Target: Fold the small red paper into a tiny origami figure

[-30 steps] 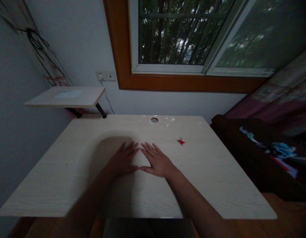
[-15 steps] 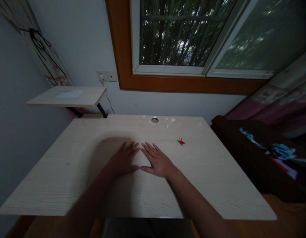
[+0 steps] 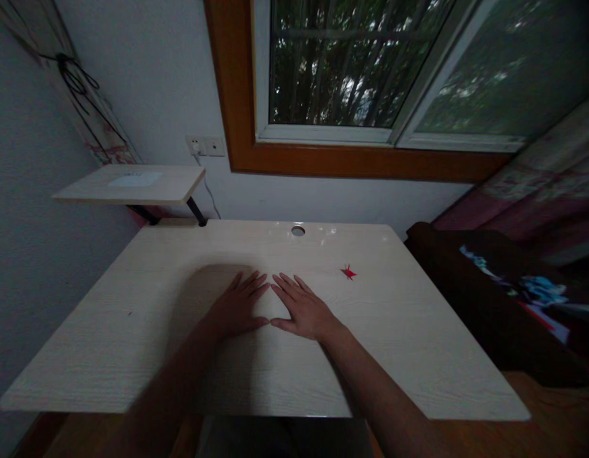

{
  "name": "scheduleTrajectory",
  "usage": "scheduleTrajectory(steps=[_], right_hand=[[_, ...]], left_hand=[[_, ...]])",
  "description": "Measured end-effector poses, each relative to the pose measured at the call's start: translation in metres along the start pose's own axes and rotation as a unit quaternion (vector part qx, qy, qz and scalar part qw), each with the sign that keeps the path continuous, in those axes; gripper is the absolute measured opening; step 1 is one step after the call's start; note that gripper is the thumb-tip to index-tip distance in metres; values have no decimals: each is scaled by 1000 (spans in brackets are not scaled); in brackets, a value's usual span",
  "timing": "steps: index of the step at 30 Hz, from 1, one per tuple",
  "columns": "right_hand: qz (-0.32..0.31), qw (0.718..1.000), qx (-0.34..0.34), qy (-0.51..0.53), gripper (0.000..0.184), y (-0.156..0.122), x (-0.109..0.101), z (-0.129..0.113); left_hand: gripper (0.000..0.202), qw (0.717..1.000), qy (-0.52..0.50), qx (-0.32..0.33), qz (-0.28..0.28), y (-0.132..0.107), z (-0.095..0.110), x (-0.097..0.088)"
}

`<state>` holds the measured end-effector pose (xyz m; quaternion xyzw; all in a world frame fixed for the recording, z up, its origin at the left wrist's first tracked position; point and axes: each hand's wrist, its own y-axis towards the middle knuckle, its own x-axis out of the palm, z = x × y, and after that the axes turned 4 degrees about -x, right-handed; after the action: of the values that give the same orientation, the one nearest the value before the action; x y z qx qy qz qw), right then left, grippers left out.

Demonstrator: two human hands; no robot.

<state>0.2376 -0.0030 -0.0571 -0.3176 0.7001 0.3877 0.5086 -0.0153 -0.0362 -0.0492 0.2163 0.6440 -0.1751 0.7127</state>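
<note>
Both palms face down on the pale wooden desk (image 3: pixel 394 356). My left hand (image 3: pixel 238 306) lies flat with its fingers stretched out, inside a dark shadow. Beside it, my right hand (image 3: pixel 303 306) also rests flat, fingers spread, and the two thumb tips nearly meet. Neither hand holds anything. A small red folded-paper figure with pointed ends, like an origami crane (image 3: pixel 348 273), sits on the desk to the right of my right hand, apart from it.
A raised shelf (image 3: pixel 170 181) with a sheet of paper (image 3: pixel 136 179) on it stands at the back left. Near the back edge is a round cable hole (image 3: pixel 298 231). A dark brown covered piece of furniture (image 3: pixel 447 273) with cloth-like items lies to the right.
</note>
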Motion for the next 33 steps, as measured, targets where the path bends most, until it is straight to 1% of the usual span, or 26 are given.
scheduleTrajectory(steps=[10, 22, 28, 31, 33], right_hand=[[20, 1000, -3, 10, 86, 0, 1, 1], [8, 1000, 3, 8, 87, 1, 1, -1], [22, 1000, 0, 18, 88, 1, 3, 0], [36, 999, 0, 28, 84, 2, 1, -1], [56, 998, 3, 36, 77, 1, -1, -1]], left_hand=[[86, 1000, -3, 1, 1, 0, -1, 2], [86, 1000, 2, 1, 4, -1, -2, 2], [87, 1000, 3, 2, 1, -1, -3, 2], [85, 1000, -5, 8, 10, -1, -4, 2], [80, 999, -14, 14, 26, -2, -5, 5]])
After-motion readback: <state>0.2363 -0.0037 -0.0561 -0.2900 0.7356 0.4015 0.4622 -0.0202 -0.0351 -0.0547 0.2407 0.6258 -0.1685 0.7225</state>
